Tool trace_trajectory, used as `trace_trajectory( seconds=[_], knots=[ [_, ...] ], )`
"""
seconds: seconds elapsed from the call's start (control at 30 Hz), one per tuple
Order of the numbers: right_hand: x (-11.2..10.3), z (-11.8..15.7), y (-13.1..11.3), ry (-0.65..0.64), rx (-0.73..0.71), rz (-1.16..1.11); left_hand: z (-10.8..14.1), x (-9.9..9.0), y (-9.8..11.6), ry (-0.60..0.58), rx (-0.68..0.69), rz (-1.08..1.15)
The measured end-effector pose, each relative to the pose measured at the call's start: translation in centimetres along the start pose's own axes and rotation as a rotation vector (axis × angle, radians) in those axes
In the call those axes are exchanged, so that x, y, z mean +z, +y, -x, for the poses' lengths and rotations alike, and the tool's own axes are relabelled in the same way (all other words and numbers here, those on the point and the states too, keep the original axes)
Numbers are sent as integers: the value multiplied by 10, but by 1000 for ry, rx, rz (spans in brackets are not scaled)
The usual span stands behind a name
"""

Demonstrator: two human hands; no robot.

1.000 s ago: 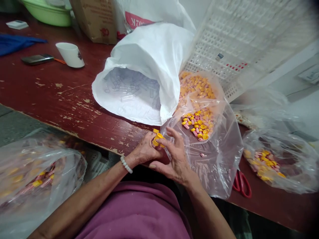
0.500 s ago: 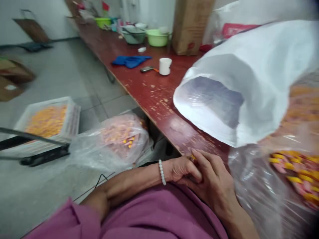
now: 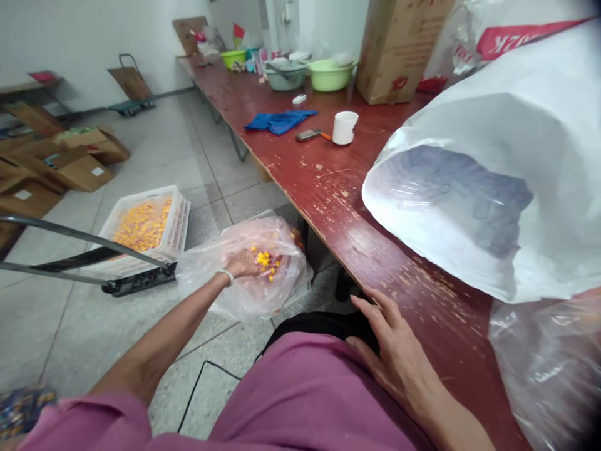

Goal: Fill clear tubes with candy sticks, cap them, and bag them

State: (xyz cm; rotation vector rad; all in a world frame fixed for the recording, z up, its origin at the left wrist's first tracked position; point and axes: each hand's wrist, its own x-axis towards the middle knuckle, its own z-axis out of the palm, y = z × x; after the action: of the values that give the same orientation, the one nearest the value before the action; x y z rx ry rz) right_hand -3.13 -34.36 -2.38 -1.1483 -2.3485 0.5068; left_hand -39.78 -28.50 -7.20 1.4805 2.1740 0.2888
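Observation:
My left hand (image 3: 241, 264), with a pale bead bracelet at the wrist, reaches down into the mouth of a clear plastic bag (image 3: 220, 250) beside the table. Small yellow and pink pieces (image 3: 265, 258) lie at its fingertips; whether it grips any is too small to tell. At the edge of the red table (image 3: 338, 232), my right hand (image 3: 394, 341) rests with its fingers apart and nothing in them. To the right of that hand lies clear plastic film (image 3: 544, 357), below a large white sack (image 3: 493, 188) with its mouth facing me.
A white crate (image 3: 181, 219) of orange-yellow pieces stands on the floor behind a trolley handle (image 3: 94, 238). The table bears a white mug (image 3: 345, 128), a blue cloth (image 3: 279, 121), green basins (image 3: 331, 75) and a tall carton (image 3: 399, 50). Opened cartons (image 3: 79, 166) sit far left.
My left hand has left my right hand and moved left and down into the bag. The right hand's fingers have spread. The view has shifted left.

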Motion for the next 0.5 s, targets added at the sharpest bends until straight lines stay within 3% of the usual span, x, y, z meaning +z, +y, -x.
trace_trajectory(
  seconds=[0.13, 0.27, 0.4, 0.5],
  knots=[
    [3, -1, -3, -30, 26, -20, -43, -24, -14, 73, -84, -255],
    [4, -2, -2, -35, 46, -9, -72, -53, -21, 130, -82, -387],
    [5, -3, 1, -45, 31, -5, -86, -76, -22, 126, -40, -426],
    [7, -3, 3, -44, 11, -20, -83, -84, -17, 113, 7, -408]
  ],
)
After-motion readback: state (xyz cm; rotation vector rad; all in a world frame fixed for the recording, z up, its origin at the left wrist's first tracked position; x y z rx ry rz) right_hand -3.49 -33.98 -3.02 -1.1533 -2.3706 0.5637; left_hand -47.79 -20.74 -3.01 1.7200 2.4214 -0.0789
